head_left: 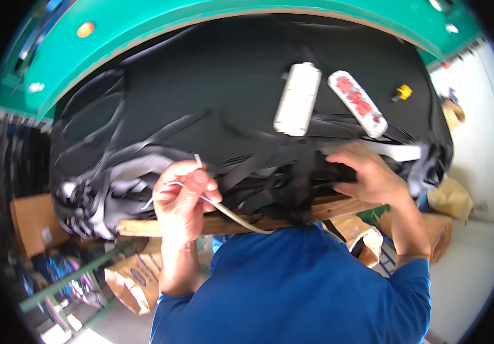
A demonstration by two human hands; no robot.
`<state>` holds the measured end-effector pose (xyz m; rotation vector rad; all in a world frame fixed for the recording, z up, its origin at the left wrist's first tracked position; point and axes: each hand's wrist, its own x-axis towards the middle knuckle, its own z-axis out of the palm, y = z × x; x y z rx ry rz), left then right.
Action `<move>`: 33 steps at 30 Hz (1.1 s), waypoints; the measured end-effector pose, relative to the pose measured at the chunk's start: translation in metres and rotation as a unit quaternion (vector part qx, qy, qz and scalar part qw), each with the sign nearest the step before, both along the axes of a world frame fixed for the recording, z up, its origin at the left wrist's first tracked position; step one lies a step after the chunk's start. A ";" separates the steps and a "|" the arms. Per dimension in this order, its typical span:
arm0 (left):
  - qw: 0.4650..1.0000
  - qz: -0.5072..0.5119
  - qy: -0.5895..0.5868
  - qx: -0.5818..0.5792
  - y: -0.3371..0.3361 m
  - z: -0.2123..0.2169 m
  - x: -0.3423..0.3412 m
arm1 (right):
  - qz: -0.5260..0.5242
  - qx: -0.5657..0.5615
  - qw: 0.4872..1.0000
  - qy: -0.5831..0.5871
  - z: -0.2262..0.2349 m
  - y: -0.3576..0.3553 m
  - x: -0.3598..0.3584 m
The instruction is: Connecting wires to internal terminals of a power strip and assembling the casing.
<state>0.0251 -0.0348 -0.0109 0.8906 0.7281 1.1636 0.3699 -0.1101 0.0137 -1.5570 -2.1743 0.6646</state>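
My left hand (182,198) is closed around a thin pale cord (232,216) that loops down over the wooden table edge (224,225) and sticks up above my thumb. My right hand (367,172) presses flat on a pile of black straps (270,172), fingers spread over them. The straps lie on black cloth (218,86) covering the worktable. More grey and black strap bundles (103,183) are heaped at the left of the table.
A long white bar (297,98) and a white bar with red marks (357,103) lie on the cloth beyond my hands, with a small yellow object (403,92) further right. A teal curved frame (201,23) arches behind. Brown paper bags (132,281) and cardboard boxes (32,223) sit below.
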 end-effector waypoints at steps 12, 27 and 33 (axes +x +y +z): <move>0.988 0.137 -0.036 0.064 -0.085 -0.001 -0.053 | 0.379 -0.005 0.925 0.036 -0.042 0.084 -0.210; 0.976 0.212 -0.056 -0.010 -0.074 -0.017 -0.035 | 0.181 -0.189 0.943 0.207 -0.042 0.094 -0.215; 0.979 0.191 -0.062 -0.022 -0.057 -0.014 -0.022 | 0.175 0.211 0.933 0.231 0.011 0.097 -0.187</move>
